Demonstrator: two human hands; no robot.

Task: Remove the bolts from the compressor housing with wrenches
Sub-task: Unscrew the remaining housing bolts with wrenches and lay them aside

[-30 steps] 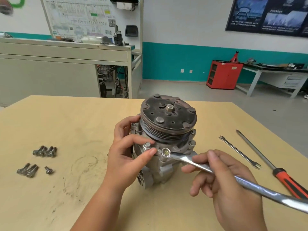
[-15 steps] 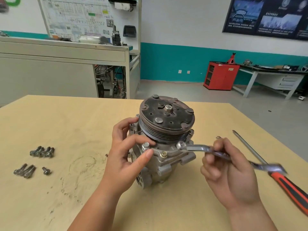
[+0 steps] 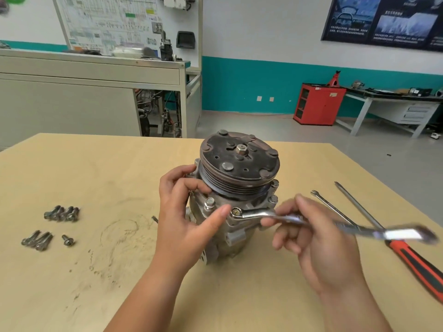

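A grey compressor with a dark pulley plate on top stands upright on the wooden table. My left hand grips its left side, thumb lying across the front near a raised bolt. My right hand pinches the shank of a shiny ring wrench. Its ring end sits over a brass-coloured bolt on the housing's front flange. The wrench's far end is blurred, out to the right.
Several removed bolts lie in two clusters at the table's left, with one small bolt beside them. A thin open-end wrench and a long red-handled screwdriver lie on the right. A workbench and red cabinet stand beyond.
My right hand lifted the wrench off the bolt, swung it out to the right, then brought the ring back onto the same bolt with the handle further right. My left hand kept its hold.
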